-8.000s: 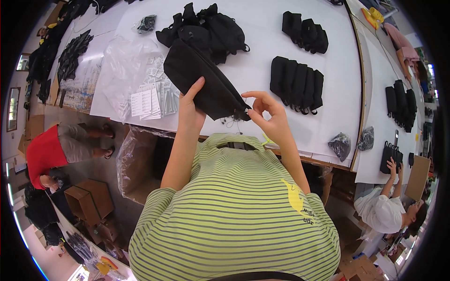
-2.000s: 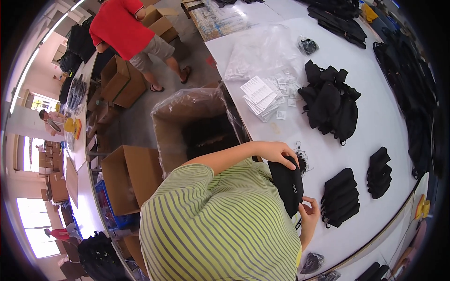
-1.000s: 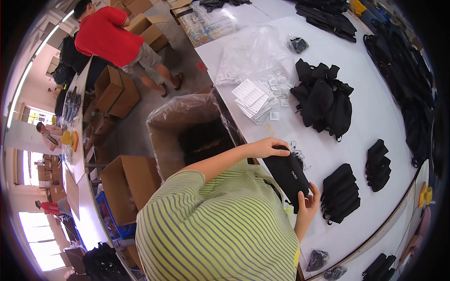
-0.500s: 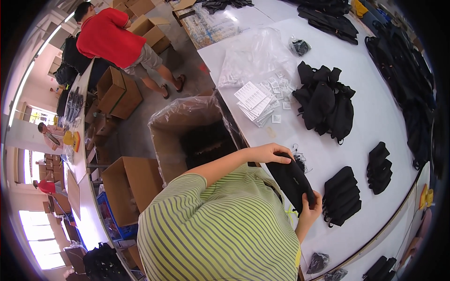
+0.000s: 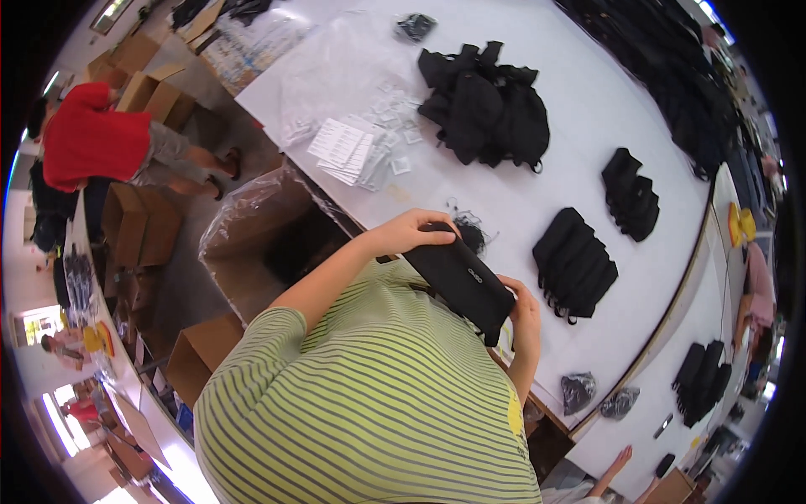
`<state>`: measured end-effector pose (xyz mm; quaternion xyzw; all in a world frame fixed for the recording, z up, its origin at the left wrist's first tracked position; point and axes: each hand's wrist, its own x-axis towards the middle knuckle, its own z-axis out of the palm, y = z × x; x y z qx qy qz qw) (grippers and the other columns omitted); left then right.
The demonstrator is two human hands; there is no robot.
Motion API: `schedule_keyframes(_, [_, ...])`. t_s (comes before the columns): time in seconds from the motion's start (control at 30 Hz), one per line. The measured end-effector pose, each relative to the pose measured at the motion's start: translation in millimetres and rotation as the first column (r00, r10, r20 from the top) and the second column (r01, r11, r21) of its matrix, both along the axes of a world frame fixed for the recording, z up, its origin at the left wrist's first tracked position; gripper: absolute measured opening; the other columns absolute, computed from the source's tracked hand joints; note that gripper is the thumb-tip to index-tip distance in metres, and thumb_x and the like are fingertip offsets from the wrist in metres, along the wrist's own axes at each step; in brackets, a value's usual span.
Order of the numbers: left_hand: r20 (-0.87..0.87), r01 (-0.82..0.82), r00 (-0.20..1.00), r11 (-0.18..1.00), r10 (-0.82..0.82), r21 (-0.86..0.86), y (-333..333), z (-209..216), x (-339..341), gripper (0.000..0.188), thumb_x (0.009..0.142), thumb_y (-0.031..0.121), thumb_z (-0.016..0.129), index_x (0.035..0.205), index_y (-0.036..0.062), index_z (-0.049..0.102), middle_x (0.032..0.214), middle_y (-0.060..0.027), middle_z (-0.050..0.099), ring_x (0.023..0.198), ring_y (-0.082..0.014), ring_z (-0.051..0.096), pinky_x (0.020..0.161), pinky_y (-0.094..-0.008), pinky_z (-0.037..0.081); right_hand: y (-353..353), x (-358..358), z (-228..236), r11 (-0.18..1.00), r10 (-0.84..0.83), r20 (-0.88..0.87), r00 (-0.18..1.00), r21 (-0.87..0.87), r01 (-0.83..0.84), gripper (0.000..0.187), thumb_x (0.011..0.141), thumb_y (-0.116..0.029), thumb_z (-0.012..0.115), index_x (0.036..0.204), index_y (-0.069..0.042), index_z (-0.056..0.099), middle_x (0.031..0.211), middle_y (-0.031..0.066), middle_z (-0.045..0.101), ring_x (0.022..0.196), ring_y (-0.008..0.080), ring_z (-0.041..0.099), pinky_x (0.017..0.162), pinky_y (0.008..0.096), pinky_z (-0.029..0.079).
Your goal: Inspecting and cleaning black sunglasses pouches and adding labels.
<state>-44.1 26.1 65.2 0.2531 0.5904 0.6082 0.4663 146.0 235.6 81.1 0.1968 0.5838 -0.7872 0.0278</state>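
Note:
Between my two hands I hold a flat black fabric pouch (image 5: 463,279) close to my chest, over the table's near edge. My left hand (image 5: 417,233) grips its upper left end, thumb on the front face. Round the lower right end curl the fingers of my right hand (image 5: 522,317). A small light mark shows on the pouch. Just beyond it lies a tangle of thin black cords (image 5: 472,231). To its right, several black pouches (image 5: 575,263) lie overlapped in a row, with a smaller overlapped group (image 5: 630,195) farther off.
A heap of black pouches (image 5: 487,105) lies on the white table (image 5: 579,126), beside paper cards (image 5: 342,151) and small tags. A plastic-lined carton (image 5: 243,252) stands at the table's left edge. Plastic-wrapped black bundles (image 5: 578,391) lie near right. A person in red (image 5: 96,134) stands far left.
The view has swung to the right, so the table's things sit farther left. The pouch has tilted to face me more, its mark now plainer. Both hands still hold it.

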Motion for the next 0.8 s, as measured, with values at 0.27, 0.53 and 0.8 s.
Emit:
schedule_keyframes(0.27, [-0.238,-0.019,0.971,0.998,0.004,-0.059,41,-37,-11,0.042,0.09,0.041,0.053,0.114,0.0074,0.058,0.125,-0.0161,0.046,0.106,-0.0234,0.053,0.092,-0.035,0.041,57,19,-1,0.857,-0.243,-0.045,0.969,0.457,0.236,0.041,0.076,-0.009,0.069,0.116,-0.001,0.059,0.109,0.0064,0.062,0.102,0.0128,0.054,0.093,0.0258,0.038])
schedule_keyframes(0.53, [-0.536,-0.278,0.839,0.773,-0.094,-0.57,24,-148,0,0.045,0.072,0.027,0.073,0.104,0.0018,0.053,0.102,-0.0142,0.051,0.09,-0.0243,0.053,0.08,-0.0329,0.044,172,80,-44,-0.396,-0.64,-0.674,0.369,0.7,0.594,0.054,0.076,0.004,0.059,0.128,-0.005,0.047,0.122,0.0139,0.051,0.109,0.0305,0.049,0.095,0.0368,0.037])
schedule_keyframes(0.8, [-0.781,-0.245,0.601,0.891,-0.169,-0.382,25,-161,13,0.028,0.069,0.018,0.072,0.085,0.0054,0.053,0.089,-0.0081,0.05,0.085,-0.0269,0.051,0.073,-0.0355,0.043,179,105,-148,0.188,-0.682,-0.132,0.719,0.919,0.346,0.085,0.064,0.004,0.054,0.142,-0.008,0.023,0.129,0.0225,0.044,0.119,0.0375,0.042,0.101,0.0398,0.033])
